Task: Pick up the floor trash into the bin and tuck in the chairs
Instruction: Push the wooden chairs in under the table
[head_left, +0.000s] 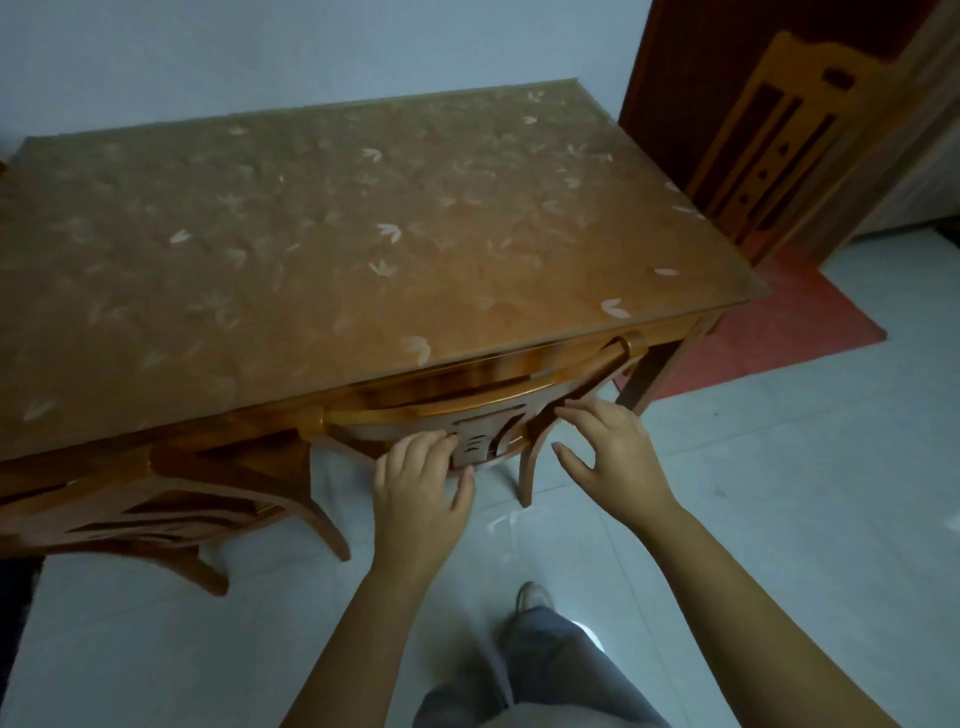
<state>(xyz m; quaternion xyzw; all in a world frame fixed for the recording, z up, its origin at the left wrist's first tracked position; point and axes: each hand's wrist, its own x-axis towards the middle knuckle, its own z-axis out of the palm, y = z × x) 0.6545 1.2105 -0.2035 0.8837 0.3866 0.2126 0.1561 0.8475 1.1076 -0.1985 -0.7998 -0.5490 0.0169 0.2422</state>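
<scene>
A wooden chair (467, 402) stands pushed in under the near edge of the wooden table (322, 234), its curved top rail against the table's apron. My left hand (421, 486) touches the carved middle slat of the chair's back with its fingertips, the thumb spread apart. My right hand (605, 447) lies to the right of that slat, its fingers nearly straight and reaching the back's right side rail. Neither hand grips anything. A second wooden chair (156, 519) is tucked under the table at the lower left. No trash or bin shows in the head view.
The table top carries a clear cover with a leaf pattern. A third chair (779, 135) stands against a dark door at the upper right, with a red mat (795, 322) on the pale tiled floor. My leg and shoe (530, 597) are below my hands.
</scene>
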